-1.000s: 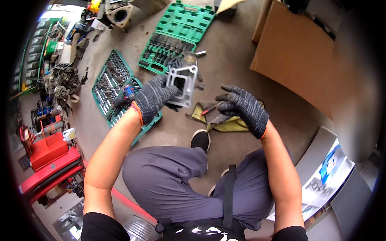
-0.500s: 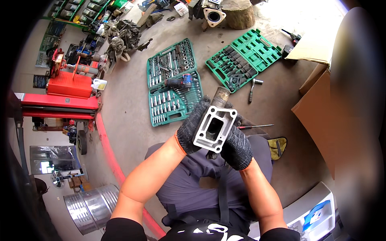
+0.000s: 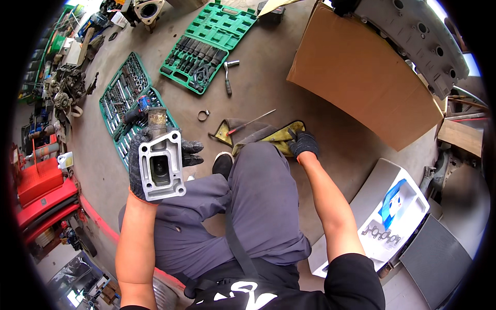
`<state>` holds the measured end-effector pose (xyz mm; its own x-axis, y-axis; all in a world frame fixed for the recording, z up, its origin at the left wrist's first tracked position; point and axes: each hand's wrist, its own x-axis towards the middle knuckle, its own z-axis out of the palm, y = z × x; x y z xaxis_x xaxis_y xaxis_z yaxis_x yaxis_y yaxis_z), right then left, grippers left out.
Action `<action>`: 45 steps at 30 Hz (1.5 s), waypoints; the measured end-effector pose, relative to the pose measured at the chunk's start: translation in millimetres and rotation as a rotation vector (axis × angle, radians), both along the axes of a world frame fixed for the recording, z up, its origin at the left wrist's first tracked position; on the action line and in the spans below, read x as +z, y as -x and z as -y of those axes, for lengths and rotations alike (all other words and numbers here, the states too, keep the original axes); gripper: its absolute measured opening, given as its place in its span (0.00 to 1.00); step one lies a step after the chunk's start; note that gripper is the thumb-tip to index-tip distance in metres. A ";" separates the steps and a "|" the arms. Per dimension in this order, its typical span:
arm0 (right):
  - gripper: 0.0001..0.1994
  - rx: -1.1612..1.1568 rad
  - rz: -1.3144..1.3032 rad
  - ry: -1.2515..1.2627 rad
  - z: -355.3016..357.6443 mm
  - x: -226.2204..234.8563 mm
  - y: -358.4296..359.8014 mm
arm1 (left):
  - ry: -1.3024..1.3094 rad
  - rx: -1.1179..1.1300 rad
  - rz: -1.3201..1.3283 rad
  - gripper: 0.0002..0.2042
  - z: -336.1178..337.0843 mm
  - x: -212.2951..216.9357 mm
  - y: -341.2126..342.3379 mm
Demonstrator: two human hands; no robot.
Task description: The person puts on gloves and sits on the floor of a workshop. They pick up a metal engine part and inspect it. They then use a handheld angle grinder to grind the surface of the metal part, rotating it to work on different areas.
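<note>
Left hand [image 3: 155, 160] is clamped on a cast metal housing [image 3: 161, 165], gloved fingers wrapped round its left edge and behind it, holding it up in front of me above my left knee. It's a square grey flange with a bolt hole at each corner, a dark oval port in the middle and a short corroded pipe stub [image 3: 156, 120] sticking up off the top. I read it as stiff and fairly heavy for its size, with no give at all; the flange edges look sharp, and the gasket face is the part I wouldn't want knocked on concrete. Best hold is what I've got now, across the flange body with fingers behind it, or round the stub; I'd keep off the machined face. Right hand [image 3: 304, 144] is well apart from it, down on the floor [image 3: 330, 119] at the yellow rag [image 3: 281, 139] just beyond my right knee; fingers are curled over the cloth, but I can't tell if it's actually gripping. A red-handled screwdriver [image 3: 250, 123] lies across that rag, with a hose clamp ring [image 3: 203, 114] near it. Two open green socket sets [image 3: 209, 44] sit further out, and a ratchet [image 3: 228, 76] lies beside the nearer one.
</note>
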<state>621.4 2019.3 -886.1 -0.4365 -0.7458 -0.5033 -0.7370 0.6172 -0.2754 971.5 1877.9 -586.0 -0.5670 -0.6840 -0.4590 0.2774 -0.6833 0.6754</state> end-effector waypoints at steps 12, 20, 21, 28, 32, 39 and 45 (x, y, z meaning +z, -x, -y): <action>0.12 -0.514 1.289 0.567 15.4 164.4 -25.6 | -0.074 0.070 -0.307 0.21 -6.2 -12.2 19.3; 0.12 -0.419 1.935 0.423 55.1 263.1 -136.0 | -0.409 -0.044 -0.823 0.31 3.4 49.1 99.8; 0.16 -0.241 1.793 0.465 47.9 251.8 -139.3 | -0.150 -0.091 -0.791 0.32 3.8 38.6 101.9; 0.21 -0.674 2.626 0.243 52.4 233.3 -164.5 | -0.238 -0.127 -0.969 0.28 16.6 61.9 110.7; 0.17 -0.110 2.039 0.645 56.0 248.2 -169.8 | -0.218 -0.090 -0.866 0.26 4.9 37.7 94.5; 0.17 0.044 1.251 0.630 43.8 194.5 -138.6 | -0.074 -0.068 -0.962 0.25 2.3 57.3 84.3; 0.14 -0.192 1.396 0.709 31.1 308.8 -143.6 | -0.037 -0.052 -0.878 0.31 14.8 22.9 104.4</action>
